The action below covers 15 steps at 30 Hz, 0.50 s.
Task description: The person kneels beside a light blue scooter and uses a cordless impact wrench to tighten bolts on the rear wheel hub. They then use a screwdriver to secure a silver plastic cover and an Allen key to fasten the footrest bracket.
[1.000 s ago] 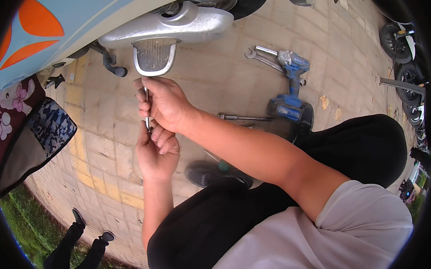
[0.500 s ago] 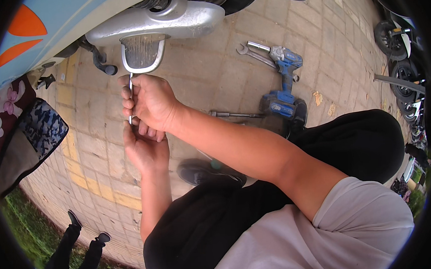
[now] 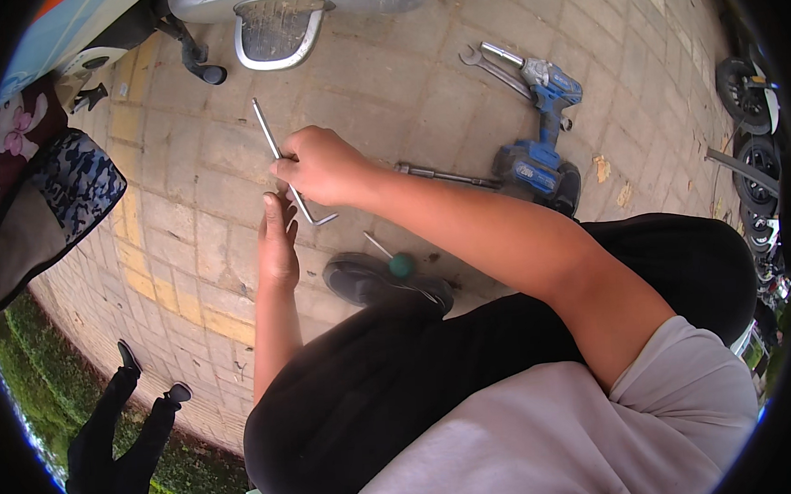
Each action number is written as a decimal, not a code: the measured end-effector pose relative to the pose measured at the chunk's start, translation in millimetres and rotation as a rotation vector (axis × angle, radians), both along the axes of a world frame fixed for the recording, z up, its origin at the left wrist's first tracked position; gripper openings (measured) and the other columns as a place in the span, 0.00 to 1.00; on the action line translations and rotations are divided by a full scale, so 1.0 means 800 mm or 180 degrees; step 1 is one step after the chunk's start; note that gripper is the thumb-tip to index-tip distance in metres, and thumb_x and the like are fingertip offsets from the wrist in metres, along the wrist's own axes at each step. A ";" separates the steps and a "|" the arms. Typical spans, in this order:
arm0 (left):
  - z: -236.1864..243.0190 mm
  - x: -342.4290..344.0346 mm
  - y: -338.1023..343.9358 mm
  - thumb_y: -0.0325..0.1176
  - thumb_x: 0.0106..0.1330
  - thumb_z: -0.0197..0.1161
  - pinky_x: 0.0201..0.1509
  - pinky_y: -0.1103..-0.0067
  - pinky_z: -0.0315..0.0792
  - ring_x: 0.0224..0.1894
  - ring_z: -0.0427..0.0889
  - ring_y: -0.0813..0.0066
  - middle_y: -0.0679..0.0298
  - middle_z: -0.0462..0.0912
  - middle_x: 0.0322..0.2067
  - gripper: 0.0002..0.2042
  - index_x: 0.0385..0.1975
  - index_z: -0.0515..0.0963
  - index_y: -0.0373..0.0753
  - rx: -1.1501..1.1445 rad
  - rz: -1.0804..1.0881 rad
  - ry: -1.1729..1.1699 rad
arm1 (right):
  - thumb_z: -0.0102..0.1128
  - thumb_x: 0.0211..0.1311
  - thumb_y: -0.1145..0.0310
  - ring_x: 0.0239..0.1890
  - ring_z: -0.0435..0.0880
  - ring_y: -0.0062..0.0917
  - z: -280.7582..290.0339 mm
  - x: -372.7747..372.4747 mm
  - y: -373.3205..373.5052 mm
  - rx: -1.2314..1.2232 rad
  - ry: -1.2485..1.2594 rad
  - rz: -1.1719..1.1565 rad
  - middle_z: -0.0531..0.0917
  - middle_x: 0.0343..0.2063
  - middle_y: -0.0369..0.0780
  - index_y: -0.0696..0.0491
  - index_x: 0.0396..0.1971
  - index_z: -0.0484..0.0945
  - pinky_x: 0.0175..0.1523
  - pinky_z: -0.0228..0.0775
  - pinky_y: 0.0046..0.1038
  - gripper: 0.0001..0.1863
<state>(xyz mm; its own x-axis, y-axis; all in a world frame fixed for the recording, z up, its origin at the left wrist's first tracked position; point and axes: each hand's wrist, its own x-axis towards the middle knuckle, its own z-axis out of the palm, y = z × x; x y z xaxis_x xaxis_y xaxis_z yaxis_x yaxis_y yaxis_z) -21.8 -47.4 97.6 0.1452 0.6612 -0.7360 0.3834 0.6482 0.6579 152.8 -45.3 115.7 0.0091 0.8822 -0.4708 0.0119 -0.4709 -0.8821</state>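
Observation:
An L-shaped hex key point(image 3: 264, 122), long and silvery, is gripped by my right hand point(image 3: 326, 168). Its long arm slants up to the left over the paving, and its short bent end points right below the hand. My left hand point(image 3: 278, 239) is just beneath, thumb raised and fingers apart, close to the key's lower part; some of its fingers are hidden behind. Beyond both hands is the silver-rimmed footrest point(image 3: 315, 39) of a scooter, apart from the key.
A blue cordless impact wrench point(image 3: 547, 126), an open-ended spanner point(image 3: 503, 73) and a socket extension bar point(image 3: 450, 175) lie at right. A green-handled screwdriver point(image 3: 401, 264) is beside my shoe point(image 3: 353, 280). A person's legs point(image 3: 112, 436) show lower left; parked scooters point(image 3: 746, 95) line the right.
My right hand has drawn the hex key away from the footrest, toward me, and its bent end now shows. My left hand has come apart from the right. The view has shifted.

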 end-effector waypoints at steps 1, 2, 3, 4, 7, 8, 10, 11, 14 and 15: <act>-0.005 0.005 -0.001 0.65 0.67 0.43 0.60 0.69 0.63 0.54 0.72 0.68 0.56 0.75 0.50 0.40 0.65 0.58 0.32 -0.0030 0.0108 -0.0731 | 0.55 0.60 0.64 0.32 0.84 0.43 -0.003 0.003 -0.007 -0.0204 -0.0422 0.0115 0.82 0.27 0.55 0.65 0.28 0.79 0.39 0.75 0.38 0.16; -0.010 0.011 -0.002 0.64 0.68 0.44 0.60 0.70 0.64 0.53 0.72 0.68 0.56 0.75 0.50 0.39 0.65 0.59 0.32 -0.0165 0.0286 -0.1379 | 0.56 0.58 0.64 0.33 0.83 0.47 -0.005 0.007 -0.017 0.0074 -0.0816 0.0664 0.82 0.29 0.55 0.63 0.28 0.80 0.39 0.75 0.40 0.15; -0.016 0.019 -0.002 0.63 0.68 0.45 0.59 0.71 0.65 0.52 0.73 0.68 0.56 0.76 0.49 0.38 0.64 0.59 0.32 -0.0261 0.0495 -0.2112 | 0.57 0.57 0.64 0.34 0.83 0.47 -0.007 0.015 -0.025 0.0235 -0.0928 0.0947 0.82 0.29 0.54 0.62 0.28 0.81 0.39 0.75 0.40 0.14; -0.019 0.024 -0.001 0.59 0.69 0.47 0.56 0.73 0.67 0.50 0.74 0.69 0.57 0.76 0.49 0.35 0.62 0.60 0.33 -0.0523 0.0577 -0.2483 | 0.57 0.56 0.65 0.34 0.83 0.46 -0.010 0.024 -0.031 0.0329 -0.1079 0.1229 0.83 0.30 0.53 0.62 0.28 0.81 0.39 0.75 0.40 0.13; -0.038 0.044 -0.008 0.51 0.72 0.48 0.33 0.77 0.64 0.24 0.67 0.75 0.68 0.67 0.19 0.20 0.35 0.72 0.38 -0.1159 0.0834 -0.1739 | 0.57 0.54 0.68 0.36 0.84 0.44 -0.032 0.074 -0.055 0.0241 -0.1588 0.1662 0.84 0.32 0.49 0.58 0.29 0.82 0.41 0.76 0.40 0.10; -0.042 0.046 -0.017 0.49 0.73 0.49 0.25 0.79 0.56 0.17 0.56 0.78 0.72 0.54 0.12 0.19 0.25 0.69 0.41 -0.1581 0.0917 -0.1684 | 0.57 0.54 0.69 0.37 0.84 0.42 -0.042 0.090 -0.073 0.0249 -0.2299 0.1721 0.84 0.32 0.48 0.58 0.29 0.82 0.41 0.76 0.40 0.09; -0.042 0.045 -0.026 0.48 0.72 0.51 0.21 0.80 0.55 0.16 0.57 0.78 0.72 0.54 0.13 0.18 0.25 0.69 0.40 -0.1837 0.0210 -0.1255 | 0.57 0.54 0.69 0.38 0.85 0.37 -0.064 0.108 -0.128 -0.0004 -0.2699 0.2251 0.85 0.33 0.45 0.56 0.32 0.82 0.40 0.76 0.41 0.09; -0.042 0.045 -0.030 0.49 0.71 0.53 0.20 0.80 0.57 0.16 0.59 0.78 0.72 0.55 0.13 0.19 0.26 0.69 0.39 -0.1677 -0.0256 -0.0710 | 0.57 0.54 0.69 0.38 0.85 0.36 -0.075 0.100 -0.155 -0.0133 -0.2897 0.2306 0.85 0.34 0.44 0.55 0.34 0.82 0.38 0.75 0.40 0.09; -0.042 0.049 -0.050 0.48 0.59 0.65 0.29 0.73 0.72 0.26 0.77 0.66 0.64 0.70 0.20 0.18 0.35 0.74 0.38 0.0937 -0.4068 -0.0214 | 0.62 0.52 0.63 0.36 0.84 0.37 -0.108 0.066 -0.211 -0.0278 -0.3355 0.2225 0.82 0.37 0.46 0.52 0.34 0.79 0.40 0.73 0.37 0.12; -0.041 0.048 -0.060 0.47 0.55 0.69 0.32 0.70 0.75 0.32 0.81 0.61 0.61 0.74 0.25 0.20 0.39 0.75 0.39 0.1849 -0.4991 -0.0170 | 0.61 0.53 0.63 0.36 0.83 0.36 -0.116 0.063 -0.221 -0.0058 -0.3471 0.2062 0.82 0.35 0.46 0.52 0.34 0.79 0.39 0.73 0.37 0.11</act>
